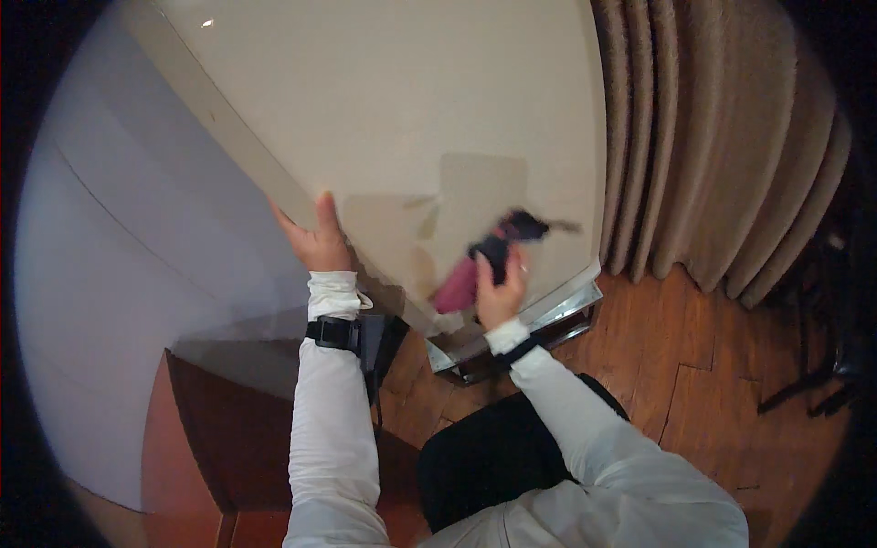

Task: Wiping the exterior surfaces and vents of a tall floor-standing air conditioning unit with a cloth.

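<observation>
A large cream panel [384, 96] rises in front of me, its narrow side running along the left. My left hand [318, 240] grips that side, the thumb at the front edge and the fingers at the far edge. In my right hand [501, 288] is a pink and black handheld tool [458, 284], blurred, with a thin tip pointing right. It is held before the lower part of the panel; whether the tip touches the surface I cannot tell. Shadows of hand and tool fall on the panel.
A metal frame [582, 298] lies along the panel's bottom edge. Brown curtains [712, 137] hang at the right, over a wooden floor [637, 342]. A pale wall [137, 226] stands at the left, above reddish-brown furniture [240, 418]. Dark furniture legs [801, 387] show at far right.
</observation>
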`<state>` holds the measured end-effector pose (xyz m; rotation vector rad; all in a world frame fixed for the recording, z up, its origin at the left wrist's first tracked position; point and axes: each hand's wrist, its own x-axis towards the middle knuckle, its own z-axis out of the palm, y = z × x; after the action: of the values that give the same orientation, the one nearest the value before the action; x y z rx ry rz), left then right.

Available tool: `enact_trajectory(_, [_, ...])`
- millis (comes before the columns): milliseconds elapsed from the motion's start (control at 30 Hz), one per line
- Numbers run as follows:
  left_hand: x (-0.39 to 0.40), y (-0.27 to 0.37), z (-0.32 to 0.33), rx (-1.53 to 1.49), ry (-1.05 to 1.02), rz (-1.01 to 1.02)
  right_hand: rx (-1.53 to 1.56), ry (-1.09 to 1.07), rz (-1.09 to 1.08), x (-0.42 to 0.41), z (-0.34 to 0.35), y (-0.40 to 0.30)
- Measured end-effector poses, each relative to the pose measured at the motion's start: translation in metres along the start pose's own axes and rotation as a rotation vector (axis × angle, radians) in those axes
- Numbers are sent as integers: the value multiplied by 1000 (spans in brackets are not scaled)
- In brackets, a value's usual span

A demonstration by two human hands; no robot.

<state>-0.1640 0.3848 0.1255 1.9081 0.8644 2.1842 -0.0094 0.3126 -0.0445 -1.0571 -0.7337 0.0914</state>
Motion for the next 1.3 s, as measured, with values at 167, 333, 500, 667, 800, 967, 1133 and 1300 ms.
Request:
enact_trajectory(167, [-6, 0, 1, -12, -63, -74, -259, 90, 185, -23, -21, 41])
enact_trajectory(333, [-8, -12, -7, 68, -29, -58, -5, -216, -259, 6, 35, -76])
enact_trajectory(500, [-1, -41, -16, -184, -45, -179, 9, -320, -818, 67, 77, -124])
enact_trajectory(667, [-4, -10, -6, -56, -50, -71, -94, 188, -649, 185, 37, -83])
enact_trajectory(800, [-6, -12, -3, 179, -38, -22, -209, 434, -376, 248, -15, -41])
enact_trajectory(967, [-10, -18, -10, 115, -26, -58, -166, 67, -549, 154, 27, -74])
enact_trajectory(1133, [-5, -12, -4, -255, -136, -80, -28, -361, -892, 88, 73, -108])
enact_trajectory(1300, [-5, -12, -9, 18, -63, -43, -220, -45, -900, 180, 74, -127])
